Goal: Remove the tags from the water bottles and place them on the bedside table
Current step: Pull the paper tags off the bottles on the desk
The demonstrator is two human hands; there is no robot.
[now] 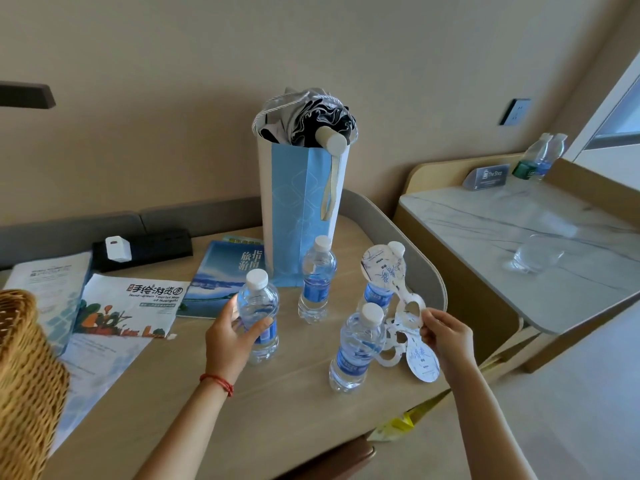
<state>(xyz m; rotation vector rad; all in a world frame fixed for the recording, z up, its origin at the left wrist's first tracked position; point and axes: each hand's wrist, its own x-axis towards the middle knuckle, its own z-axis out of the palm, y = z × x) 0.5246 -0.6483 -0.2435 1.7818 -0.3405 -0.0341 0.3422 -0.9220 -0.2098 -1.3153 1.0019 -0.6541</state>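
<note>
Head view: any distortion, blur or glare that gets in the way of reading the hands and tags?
Head view: wide-angle bend curves the table edge and wall lines; soft daylight, faint shadows, no harsh glare; left hand on a bottle and right hand pinching the tags are sharp enough, tag print unreadable.

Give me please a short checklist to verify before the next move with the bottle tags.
1. Left hand grips its bottle: ok.
2. That bottle has no tag on its neck: ok.
3. Right hand pinches the removed tags: ok.
4. Back right bottle free of its tag: not ok, a tag is at its neck.
5. Other two bottles stand upright: ok.
6. Number of tags in the hand: cannot tell.
</note>
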